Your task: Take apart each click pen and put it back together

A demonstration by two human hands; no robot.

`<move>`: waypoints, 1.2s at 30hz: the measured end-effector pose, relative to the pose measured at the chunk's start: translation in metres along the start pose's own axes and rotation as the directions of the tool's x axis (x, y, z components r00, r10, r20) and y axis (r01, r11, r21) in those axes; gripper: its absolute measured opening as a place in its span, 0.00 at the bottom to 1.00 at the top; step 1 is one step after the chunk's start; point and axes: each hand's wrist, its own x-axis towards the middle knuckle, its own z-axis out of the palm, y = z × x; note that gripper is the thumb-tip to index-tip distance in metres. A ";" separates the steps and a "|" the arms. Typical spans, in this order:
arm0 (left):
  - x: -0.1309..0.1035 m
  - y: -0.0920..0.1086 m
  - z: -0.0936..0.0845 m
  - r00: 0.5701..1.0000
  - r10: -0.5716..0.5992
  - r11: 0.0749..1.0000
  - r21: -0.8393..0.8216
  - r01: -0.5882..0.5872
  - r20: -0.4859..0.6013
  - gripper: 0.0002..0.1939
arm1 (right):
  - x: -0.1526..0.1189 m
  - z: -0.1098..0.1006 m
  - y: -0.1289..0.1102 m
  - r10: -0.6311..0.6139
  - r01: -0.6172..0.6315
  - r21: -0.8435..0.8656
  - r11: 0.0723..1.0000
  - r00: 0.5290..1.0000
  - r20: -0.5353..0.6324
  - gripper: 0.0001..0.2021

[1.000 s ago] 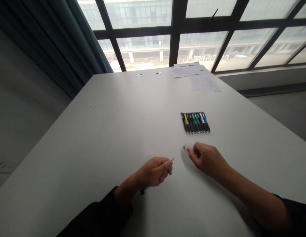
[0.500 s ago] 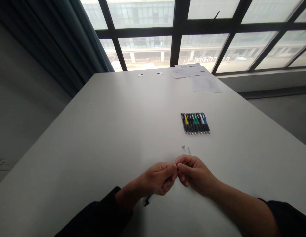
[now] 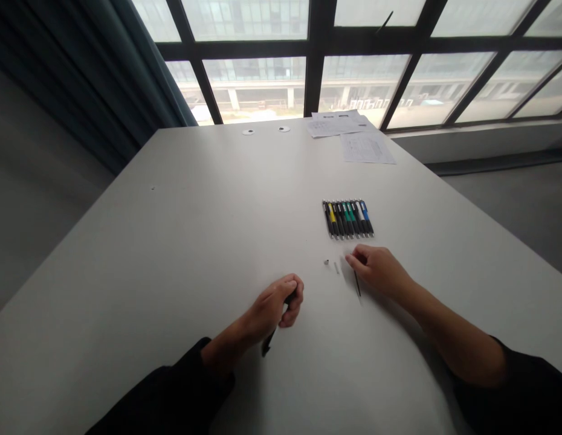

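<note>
My left hand (image 3: 281,302) is closed around a black pen barrel (image 3: 268,343), whose clip end sticks out below the palm. Farther right, my right hand (image 3: 374,266) pinches a thin dark pen refill (image 3: 357,283) by its upper end, and the refill slants down toward the tabletop. Left of those fingertips lie a small silver pen tip (image 3: 326,262) and a little spring (image 3: 336,267), both loose on the table. Whether the refill touches the table I cannot tell.
Beyond my right hand, several pens (image 3: 348,219) with yellow, green, white and blue parts lie side by side in a row on the white table (image 3: 208,241). Printed papers (image 3: 367,147) and two small white discs (image 3: 248,132) rest near the window edge.
My hands were together; now they are apart. The right has moved up and right with the refill, which now shows outside the barrel. My left hand keeps the barrel, slightly farther left.
</note>
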 end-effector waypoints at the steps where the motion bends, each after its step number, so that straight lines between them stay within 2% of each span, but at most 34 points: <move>1: 0.001 0.000 0.000 1.000 0.011 1.000 0.020 -0.011 -0.016 0.14 | 0.000 0.004 -0.001 -0.003 0.004 -0.062 0.998 1.000 0.009 0.15; 7: 0.002 0.002 0.006 0.997 0.036 0.986 0.164 -0.025 -0.062 0.15 | -0.002 0.014 -0.004 -0.021 0.025 -0.301 0.953 1.000 0.019 0.15; 12: -0.001 0.004 0.007 0.996 0.052 0.959 0.284 -0.029 -0.074 0.18 | -0.004 0.014 -0.005 -0.039 0.046 -0.330 0.943 0.999 0.030 0.16; 14: -0.003 0.005 0.007 0.990 0.103 0.930 0.363 -0.062 -0.094 0.17 | -0.003 0.012 -0.004 -0.045 0.053 -0.307 0.950 0.998 0.033 0.16; 16: -0.005 0.007 0.006 0.964 0.241 0.832 0.535 -0.148 -0.108 0.16 | -0.001 0.009 -0.002 -0.051 0.056 -0.271 0.961 0.998 0.026 0.18; 18: -0.006 0.009 0.005 0.914 0.396 0.652 0.728 -0.213 -0.087 0.16 | 0.001 0.007 0.000 -0.052 0.053 -0.229 0.972 0.999 0.010 0.18; 19: -0.005 0.009 0.004 0.890 0.449 0.569 0.793 -0.219 -0.076 0.16 | 0.002 0.007 0.002 -0.051 0.050 -0.209 0.977 0.999 0.000 0.18; 21: -0.001 0.010 0.000 0.862 0.497 0.490 0.852 -0.184 -0.100 0.16 | 0.004 0.007 0.003 -0.045 0.041 -0.174 0.984 0.999 -0.018 0.17; 24: 0.010 0.012 -0.005 0.834 0.521 0.461 0.882 -0.098 -0.180 0.18 | 0.005 0.008 0.005 -0.034 0.029 -0.141 0.990 0.999 -0.034 0.17; 27: 0.028 0.017 -0.005 0.828 0.524 0.398 0.917 -0.028 -0.202 0.18 | 0.005 0.008 0.005 -0.030 0.024 -0.131 0.991 0.999 -0.042 0.16; 32: 0.061 0.028 0.007 0.852 0.485 0.279 0.958 0.061 -0.196 0.10 | 0.004 0.006 0.002 -0.041 0.036 -0.147 0.989 0.999 -0.035 0.17; 36: 0.072 0.028 0.015 0.865 0.462 0.209 0.972 0.111 -0.198 0.10 | 0.004 0.006 0.002 -0.046 0.040 -0.174 0.984 0.998 -0.033 0.17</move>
